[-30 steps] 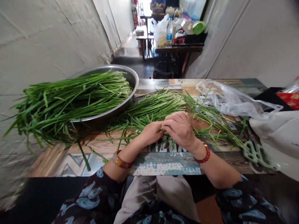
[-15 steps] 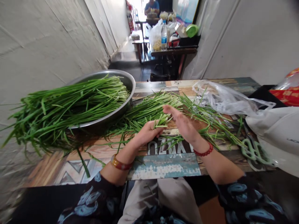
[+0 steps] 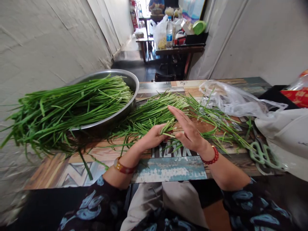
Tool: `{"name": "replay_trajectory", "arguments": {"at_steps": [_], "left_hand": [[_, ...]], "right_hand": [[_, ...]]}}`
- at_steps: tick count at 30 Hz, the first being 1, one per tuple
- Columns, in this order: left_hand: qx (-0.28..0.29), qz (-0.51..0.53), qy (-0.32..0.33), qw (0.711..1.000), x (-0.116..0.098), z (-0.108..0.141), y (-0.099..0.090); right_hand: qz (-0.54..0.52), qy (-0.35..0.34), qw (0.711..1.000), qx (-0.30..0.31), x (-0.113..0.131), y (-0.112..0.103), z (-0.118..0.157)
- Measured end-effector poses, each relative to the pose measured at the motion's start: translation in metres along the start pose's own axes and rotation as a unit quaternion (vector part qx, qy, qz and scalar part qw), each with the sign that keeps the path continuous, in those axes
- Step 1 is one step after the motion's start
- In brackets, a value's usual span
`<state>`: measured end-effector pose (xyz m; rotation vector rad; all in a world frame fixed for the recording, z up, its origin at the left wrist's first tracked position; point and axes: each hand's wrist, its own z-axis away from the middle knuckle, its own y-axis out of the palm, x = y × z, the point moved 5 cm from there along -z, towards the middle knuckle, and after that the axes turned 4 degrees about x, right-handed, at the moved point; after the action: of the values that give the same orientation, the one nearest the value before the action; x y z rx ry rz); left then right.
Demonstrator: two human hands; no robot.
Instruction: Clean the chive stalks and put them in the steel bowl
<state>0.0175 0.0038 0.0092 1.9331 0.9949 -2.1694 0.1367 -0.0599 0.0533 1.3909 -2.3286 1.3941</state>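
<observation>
My left hand (image 3: 154, 137) is wrapped round a small bunch of green stalks (image 3: 168, 127), whose pale cut ends point right. Beside those ends my right hand (image 3: 189, 131) is raised, fingers stretched out and thumb apart, holding nothing. Behind both hands lies a pile of green stalks (image 3: 154, 109) on the patterned wooden table (image 3: 168, 170). At the left a large metal bowl (image 3: 136, 91) bears a big heap of long green stalks (image 3: 72, 99) that hang over its rim. Looser stalks (image 3: 223, 125) are spread to the right of my right hand.
A clear plastic bag (image 3: 231, 99) lies at the back right. Green-handled scissors (image 3: 258, 154) rest near a white bag (image 3: 286, 134) at the right edge. Farther back, a second table (image 3: 179, 50) holds a bottle (image 3: 169, 35) and bags; a person (image 3: 156, 4) sits beyond.
My right hand has turned slightly, its thumb now spread away from the fingers near the stalk ends. My left hand still holds the bunch. The view has shifted a little.
</observation>
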Motion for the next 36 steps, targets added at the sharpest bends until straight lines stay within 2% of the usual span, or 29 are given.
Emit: {"name": "replay_trajectory", "arguments": {"at_steps": [4,8,10,14,16,19,22,27,29,31,32,34,36], "left_hand": [[-0.038,-0.018,0.012,0.999,0.003,0.000,-0.002],[-0.035,-0.009,0.014,0.999,-0.001,0.000,-0.003],[-0.059,-0.001,0.016,0.998,-0.003,0.001,-0.007],[-0.140,0.091,0.011,0.986,-0.004,0.004,-0.021],[-0.193,0.162,0.024,0.968,-0.007,0.008,-0.031],[-0.247,0.230,0.063,0.939,-0.023,0.015,-0.049],[-0.253,0.265,0.101,0.925,-0.050,0.023,-0.065],[-0.292,0.339,0.120,0.886,-0.086,0.036,-0.087],[-0.308,0.354,0.131,0.873,-0.098,0.041,-0.092],[-0.315,0.365,0.140,0.865,-0.108,0.046,-0.096],[-0.317,0.370,0.144,0.861,-0.113,0.049,-0.097],[-0.318,0.377,0.155,0.856,-0.124,0.055,-0.099],[-0.315,0.376,0.164,0.856,-0.132,0.062,-0.101]], "right_hand": [[0.035,-0.035,0.998,0.037,0.012,0.008,-0.002],[0.040,-0.030,0.998,0.027,0.012,0.009,-0.002],[0.020,-0.016,1.000,0.004,0.003,0.005,0.000],[-0.013,0.081,0.993,-0.090,-0.034,-0.006,0.011],[0.011,0.115,0.989,-0.090,-0.047,-0.002,0.014],[0.076,0.125,0.989,-0.009,-0.047,0.019,0.009],[0.113,0.095,0.984,0.099,-0.030,0.051,-0.006],[0.166,0.112,0.956,0.214,-0.018,0.100,-0.016],[0.193,0.104,0.947,0.234,-0.020,0.112,-0.013],[0.210,0.074,0.952,0.208,-0.020,0.115,-0.012],[0.208,0.057,0.962,0.169,-0.019,0.113,-0.014],[0.190,0.044,0.980,0.049,-0.020,0.099,-0.021],[0.170,0.064,0.981,-0.071,-0.024,0.077,-0.028]]}}
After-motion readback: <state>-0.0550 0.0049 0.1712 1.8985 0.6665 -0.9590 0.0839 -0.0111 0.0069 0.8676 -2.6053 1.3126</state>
